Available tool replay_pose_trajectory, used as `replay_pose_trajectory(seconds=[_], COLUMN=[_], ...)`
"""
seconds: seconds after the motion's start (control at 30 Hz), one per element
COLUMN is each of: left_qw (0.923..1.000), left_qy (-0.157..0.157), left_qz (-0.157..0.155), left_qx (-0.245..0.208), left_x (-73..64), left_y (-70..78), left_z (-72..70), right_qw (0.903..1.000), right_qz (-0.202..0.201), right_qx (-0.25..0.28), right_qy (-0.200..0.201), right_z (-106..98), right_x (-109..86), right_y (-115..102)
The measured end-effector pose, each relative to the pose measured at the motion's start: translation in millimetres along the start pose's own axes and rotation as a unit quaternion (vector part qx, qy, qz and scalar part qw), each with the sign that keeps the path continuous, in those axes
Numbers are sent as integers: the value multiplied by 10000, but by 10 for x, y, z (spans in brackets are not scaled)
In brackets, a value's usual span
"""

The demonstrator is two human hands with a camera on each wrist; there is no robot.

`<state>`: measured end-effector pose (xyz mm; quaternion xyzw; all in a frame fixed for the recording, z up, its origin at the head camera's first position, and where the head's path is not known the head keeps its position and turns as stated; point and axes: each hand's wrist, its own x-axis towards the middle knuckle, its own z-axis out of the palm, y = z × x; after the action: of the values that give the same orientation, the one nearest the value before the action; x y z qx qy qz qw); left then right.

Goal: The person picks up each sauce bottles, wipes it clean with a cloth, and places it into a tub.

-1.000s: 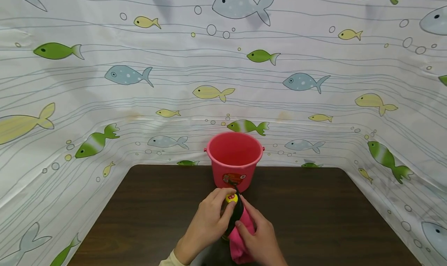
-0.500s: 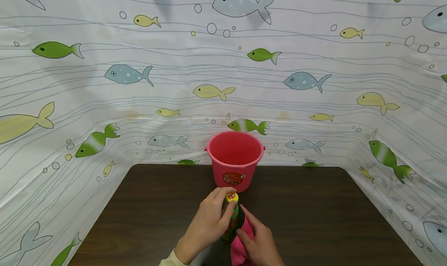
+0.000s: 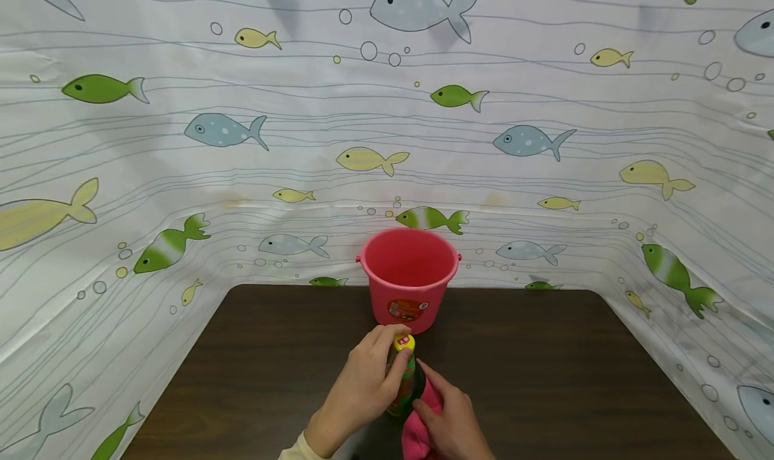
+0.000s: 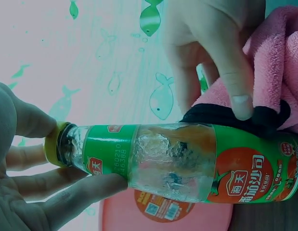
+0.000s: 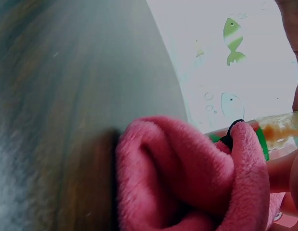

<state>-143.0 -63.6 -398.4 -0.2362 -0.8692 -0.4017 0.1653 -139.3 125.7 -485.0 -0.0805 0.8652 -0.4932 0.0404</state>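
A glass ketchup bottle (image 3: pixel 406 387) with green and red labels stands on the table in front of the bucket. Its yellow cap (image 3: pixel 404 342) is pinched at the top by my left hand (image 3: pixel 365 385), whose thumb and fingers also reach the neck. Streaks of red-brown sauce show through the glass in the left wrist view. My right hand (image 3: pixel 452 416) holds a fuzzy pink cloth (image 4: pixel 278 62) with black trim (image 4: pixel 216 115) against the bottle's right side. In the right wrist view the cloth's thick folds hide the bottle's lower part.
A pink bucket (image 3: pixel 377 295) with a sticker stands just behind the bottle, its mouth facing up. The dark wooden table (image 3: pixel 272 339) spreads to both sides. A white sheet printed with fish (image 3: pixel 290 131) rises around the back and sides.
The cloth's black trim has slid down from near the cap to the bottle's lower side, uncovering the label. My right hand has shifted slightly down; my left hand keeps its grip on the cap.
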Motion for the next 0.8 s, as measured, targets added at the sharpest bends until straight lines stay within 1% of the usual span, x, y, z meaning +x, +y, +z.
replay_pose_trajectory(seconds=[0.13, 0.23, 0.37, 0.53, 0.67, 0.8], left_qw=[10000, 10000, 9999, 9995, 9994, 9993], left_qy=[12, 16, 72, 151, 165, 194], left_qz=[12, 39, 104, 227, 244, 252], left_qx=[21, 63, 115, 143, 155, 192], left_x=[3, 1, 0, -8, -13, -13], left_y=[6, 7, 5, 5, 4, -3], left_z=[-2, -3, 7, 21, 22, 21], right_qw=[9998, 9992, 9967, 9925, 9898, 9881], right_qz=[38, -74, -237, -321, -343, -348], right_qx=[151, 147, 106, 283, 527, 767], right_qy=[113, 351, 768, 1142, 1276, 1287], right_z=[-20, -37, -69, -116, -152, -180], right_x=[0, -22, -72, -121, -141, -144], right_y=[-53, -140, -279, -417, -512, -590])
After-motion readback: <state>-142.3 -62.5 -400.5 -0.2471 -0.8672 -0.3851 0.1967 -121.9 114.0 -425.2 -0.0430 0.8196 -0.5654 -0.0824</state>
